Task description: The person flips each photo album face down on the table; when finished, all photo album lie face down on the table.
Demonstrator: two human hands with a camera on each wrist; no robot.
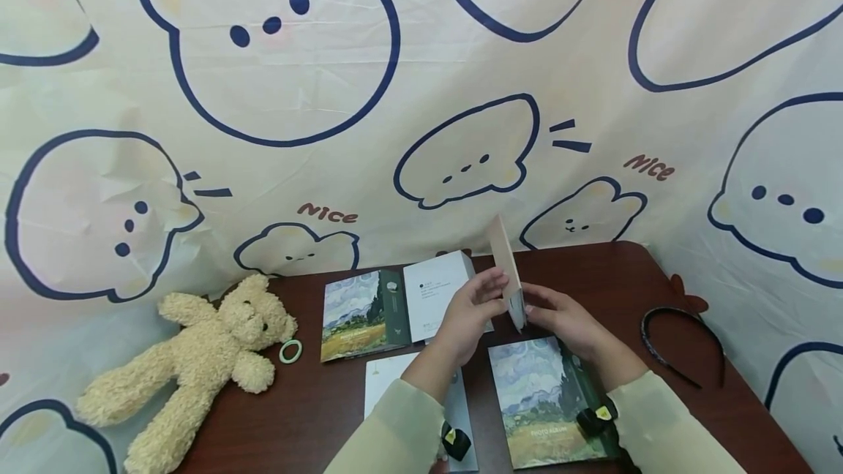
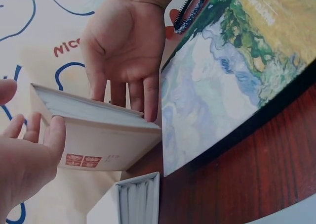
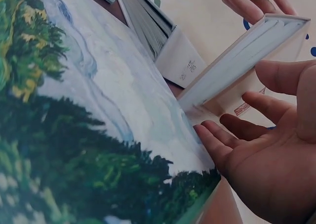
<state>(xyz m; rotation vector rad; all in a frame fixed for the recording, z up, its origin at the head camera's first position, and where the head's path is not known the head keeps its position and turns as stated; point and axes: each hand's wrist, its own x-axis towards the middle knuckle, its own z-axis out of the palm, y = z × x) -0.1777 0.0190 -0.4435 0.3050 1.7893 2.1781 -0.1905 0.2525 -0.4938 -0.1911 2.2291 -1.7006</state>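
A thin, cream-covered book (image 1: 503, 258) with pale pages stands tilted on edge between my two hands, with a red printed mark on its cover in the left wrist view. My left hand (image 1: 470, 309) touches it from the left with extended fingers. From the other side my right hand (image 1: 569, 320) meets it with nearly straight fingers, its palm facing up in the right wrist view. Just below lies a photo album (image 1: 536, 393) with a painted landscape cover. Behind the left hand is a white book (image 1: 435, 295) with small print.
Another landscape-covered album (image 1: 356, 317) lies at the back left. A pale book (image 1: 388, 375) is partly hidden under my left forearm. The teddy bear (image 1: 204, 364) and a light green ring (image 1: 290, 351) lie left. A black headband (image 1: 685, 342) rests on the right of the brown table (image 1: 593, 269).
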